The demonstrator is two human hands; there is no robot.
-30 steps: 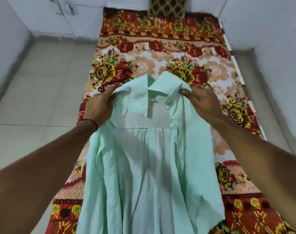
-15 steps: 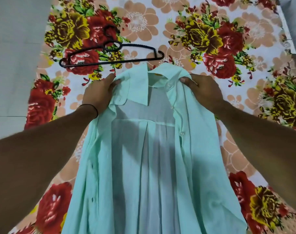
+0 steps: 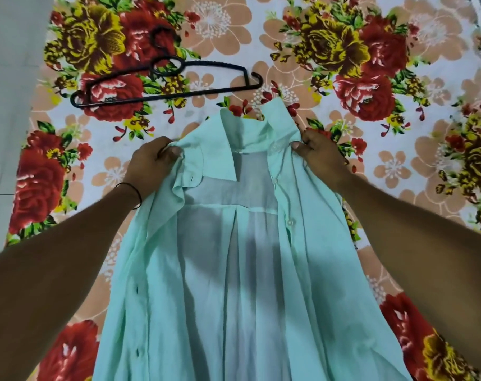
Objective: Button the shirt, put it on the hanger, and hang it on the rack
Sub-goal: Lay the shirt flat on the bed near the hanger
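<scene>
A pale mint-green shirt (image 3: 233, 270) hangs open and unbuttoned in front of me, collar up, over a flowered bed. My left hand (image 3: 151, 163) pinches the left collar and front edge. My right hand (image 3: 320, 152) grips the right front edge near the collar, where white buttons show down the placket. A black hanger (image 3: 162, 81) lies flat on the bedspread beyond the collar, up and to the left, apart from both hands. No rack is in view.
The bedspread (image 3: 398, 133) with large red and yellow flowers fills most of the view. A strip of pale tiled floor (image 3: 11, 78) runs along the bed's left edge.
My view has tilted down from the room onto the bed, bringing the hanger into sight. Both hands have kept hold of the shirt and spread its collar a little wider.
</scene>
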